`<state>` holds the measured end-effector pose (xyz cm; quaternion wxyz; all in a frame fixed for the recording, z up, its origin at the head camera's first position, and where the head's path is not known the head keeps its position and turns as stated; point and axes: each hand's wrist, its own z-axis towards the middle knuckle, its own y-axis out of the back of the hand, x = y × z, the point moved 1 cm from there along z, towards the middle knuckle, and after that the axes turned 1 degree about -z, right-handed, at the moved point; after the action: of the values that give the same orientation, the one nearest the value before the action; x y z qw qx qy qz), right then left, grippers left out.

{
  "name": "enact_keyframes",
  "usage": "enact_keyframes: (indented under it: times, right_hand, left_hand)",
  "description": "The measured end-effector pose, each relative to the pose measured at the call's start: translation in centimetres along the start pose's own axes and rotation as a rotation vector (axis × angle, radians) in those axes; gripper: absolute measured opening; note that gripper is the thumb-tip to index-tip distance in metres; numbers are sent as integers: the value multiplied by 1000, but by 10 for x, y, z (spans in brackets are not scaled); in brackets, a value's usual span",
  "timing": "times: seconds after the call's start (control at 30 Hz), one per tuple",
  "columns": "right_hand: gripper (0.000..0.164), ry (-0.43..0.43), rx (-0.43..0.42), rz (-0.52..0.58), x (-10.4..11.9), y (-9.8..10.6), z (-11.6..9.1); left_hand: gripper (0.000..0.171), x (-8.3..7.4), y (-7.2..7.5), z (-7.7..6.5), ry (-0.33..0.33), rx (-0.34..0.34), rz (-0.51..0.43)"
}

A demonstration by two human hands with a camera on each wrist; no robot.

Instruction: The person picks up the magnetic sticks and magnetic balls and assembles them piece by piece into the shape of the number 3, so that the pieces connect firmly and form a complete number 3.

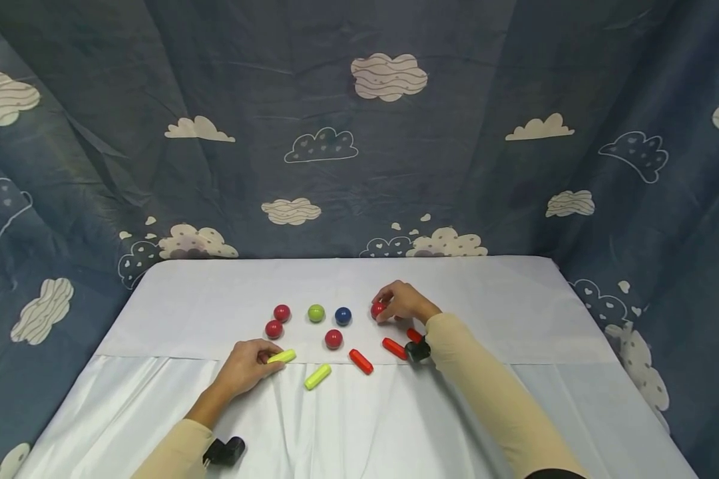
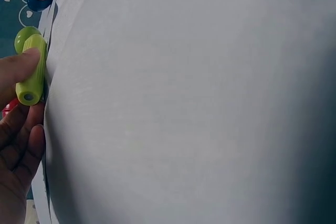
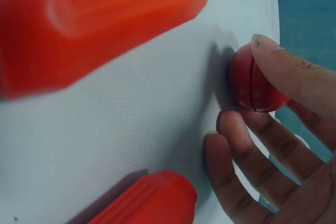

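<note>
My left hand (image 1: 248, 367) pinches a ridged yellow-green plastic cylinder (image 1: 283, 356) between thumb and fingers. In the left wrist view, the cylinder (image 2: 32, 80) shows a small hole in its end. Farther back on the right, my right hand (image 1: 406, 303) grips a red ball (image 1: 377, 309) against the white tabletop. The right wrist view shows the thumb on this ball (image 3: 242, 80), which has a groove around it. Near that wrist lie red ridged cylinders (image 1: 395, 348), one partly hidden by the wrist camera. A second yellow-green cylinder (image 1: 317, 376) rests right of my left hand.
Two red balls (image 1: 282, 313) sit at the left, beside a green ball (image 1: 316, 313) and a blue ball (image 1: 343, 316). Another red ball (image 1: 333, 339) lies nearer, above a red cylinder (image 1: 361, 361). Behind the white-covered table (image 1: 491, 286) hangs a dark cloud-patterned curtain (image 1: 431, 166).
</note>
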<state>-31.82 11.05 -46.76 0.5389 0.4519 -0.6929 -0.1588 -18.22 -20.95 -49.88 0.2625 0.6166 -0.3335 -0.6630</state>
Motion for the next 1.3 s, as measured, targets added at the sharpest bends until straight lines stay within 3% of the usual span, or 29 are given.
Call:
enact_keyframes:
  times: [0.27,0.6,0.73,0.93,1.17,1.3]
  right_hand:
    - [39,-1,-1,-2,-2,0,-2]
    - [37,4,8,10,2,-4,-5]
    - [38,18,7,1,2,-3,-3]
    - [38,16,6,-2,3,-2,-3]
    - [38,-4,4,-5,5,0,-2]
    - [38,-10,9,-8,5,1,-2]
  left_hand:
    - [20,-2,-2,0,0,0,-12]
    - [19,-6,2,-10,-50,-3,-35]
    - [17,-19,4,-12,-77,18,-36]
    - [17,-42,6,-15,-162,109,-19]
    - [26,-65,-1,-19,-266,193,-68]
    - [21,-75,-9,-23,-305,238,-85]
